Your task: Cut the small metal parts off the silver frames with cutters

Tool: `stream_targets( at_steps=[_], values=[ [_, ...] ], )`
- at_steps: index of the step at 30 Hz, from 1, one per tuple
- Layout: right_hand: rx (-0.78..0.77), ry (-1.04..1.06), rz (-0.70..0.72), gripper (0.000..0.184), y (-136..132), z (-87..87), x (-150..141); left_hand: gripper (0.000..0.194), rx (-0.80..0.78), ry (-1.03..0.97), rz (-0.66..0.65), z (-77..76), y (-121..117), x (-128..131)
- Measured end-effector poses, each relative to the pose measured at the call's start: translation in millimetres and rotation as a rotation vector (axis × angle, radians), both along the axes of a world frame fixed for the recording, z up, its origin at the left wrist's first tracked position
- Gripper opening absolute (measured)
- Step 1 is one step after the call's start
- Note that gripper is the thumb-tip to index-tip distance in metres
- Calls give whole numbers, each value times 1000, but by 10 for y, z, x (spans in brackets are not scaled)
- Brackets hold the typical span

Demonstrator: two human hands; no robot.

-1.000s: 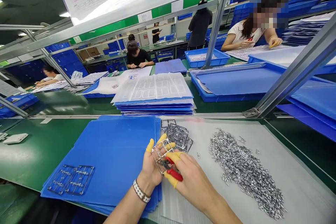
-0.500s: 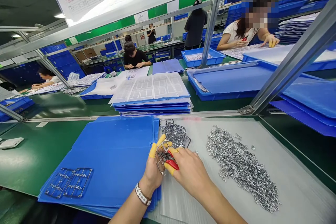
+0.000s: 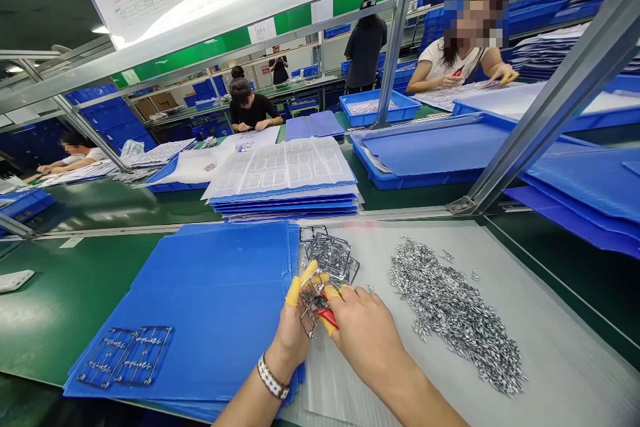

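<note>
My left hand point(image 3: 293, 327), with a beaded bracelet and yellow finger cots, grips a small metal runner frame point(image 3: 311, 300) carrying bright parts. My right hand point(image 3: 365, 340), also wearing yellow cots, is shut on red-handled side cutters point(image 3: 327, 317), whose jaws are hidden among the fingers and the frame. Just beyond my hands lie stacked metal frames point(image 3: 330, 259) on a translucent plastic sheet point(image 3: 350, 373). To the right of my hands spreads a heap of small silvery metal parts point(image 3: 453, 310). Two flat metal frames point(image 3: 125, 357) rest on a blue corrugated board point(image 3: 215, 293).
The boards and sheet lie on a green workbench point(image 3: 85, 307). Beyond, stacks of blue boards with white sheets point(image 3: 283, 180) and a blue tray point(image 3: 425, 153) stand behind a metal rail point(image 3: 550, 107). Co-workers sit at benches further off, among blue crates.
My hands have drawn closer together around the frame, with the cutters moving up and left into it. The camera view has shifted slightly, so the scene sits further left.
</note>
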State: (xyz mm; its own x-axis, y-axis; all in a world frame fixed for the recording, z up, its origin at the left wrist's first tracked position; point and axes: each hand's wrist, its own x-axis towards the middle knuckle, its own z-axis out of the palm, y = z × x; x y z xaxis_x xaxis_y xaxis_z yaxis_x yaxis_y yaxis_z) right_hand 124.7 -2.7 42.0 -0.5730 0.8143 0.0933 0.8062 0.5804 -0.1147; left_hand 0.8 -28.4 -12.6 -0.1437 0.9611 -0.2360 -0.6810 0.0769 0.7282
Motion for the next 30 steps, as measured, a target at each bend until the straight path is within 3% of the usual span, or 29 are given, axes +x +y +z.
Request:
stream_targets(
  at_steps=[4,10,24,30],
  values=[
    [24,15,-31,23,20,-18,66,55,-32,-84,-51,92,-28,22],
    [23,47,-91,22,135,-60,178,56,-53,-180,-114,203,-12,27],
    [-32,9,-84,16,190,-51,136,51,-56,77,-37,100,-35,70],
    [-36,18,-96,18,152,-87,243,55,-44,-127,-72,171,-9,-11]
  ],
)
